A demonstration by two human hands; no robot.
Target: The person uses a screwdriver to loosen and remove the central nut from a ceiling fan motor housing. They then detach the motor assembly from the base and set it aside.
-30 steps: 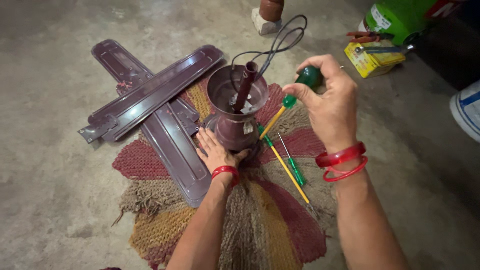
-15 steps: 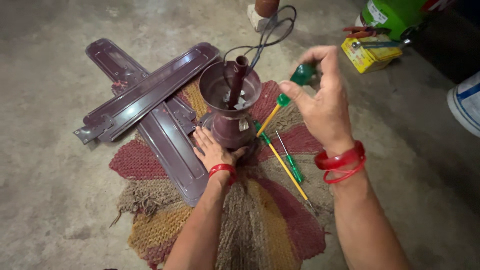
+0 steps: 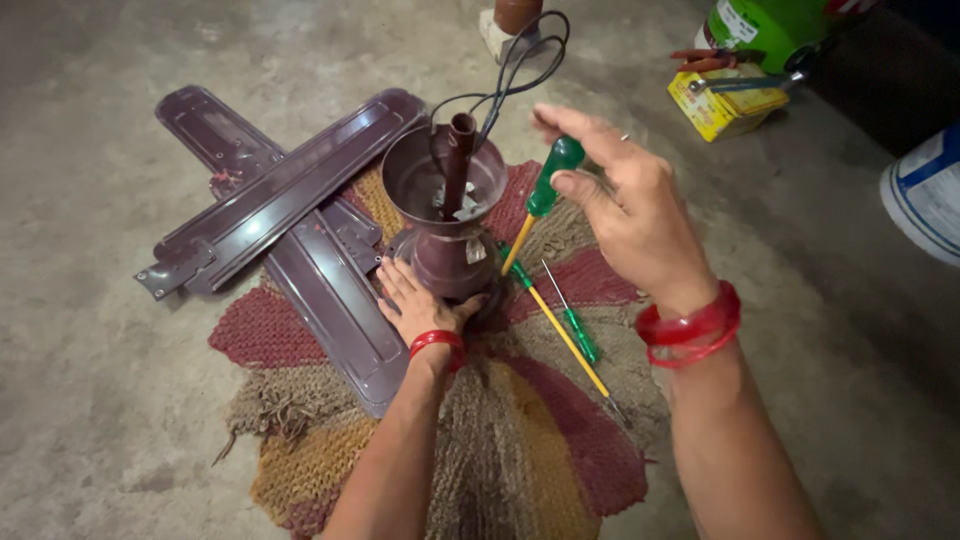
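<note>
A maroon ceiling-fan motor with its cup-shaped canopy (image 3: 445, 205) stands upright on a round woven mat (image 3: 470, 430). My left hand (image 3: 418, 305) rests against the motor's base, fingers spread on it. My right hand (image 3: 625, 215) hovers to the right of the canopy and holds a green-handled screwdriver (image 3: 545, 195) with a yellow shaft, tip slanting down toward the motor. Two more screwdrivers (image 3: 565, 330) lie on the mat between my arms. A black cable (image 3: 515, 65) rises from the canopy's stem.
Three maroon fan blades (image 3: 270, 215) lie crossed on the concrete floor left of the motor. A yellow box with pliers (image 3: 725, 95) and a green container (image 3: 780, 25) sit at the far right. A white bucket (image 3: 925, 190) is at the right edge. A foot (image 3: 510, 25) stands behind.
My right hand with the screwdriver has drifted slightly left and up beside the canopy. The left hand stays on the motor base.
</note>
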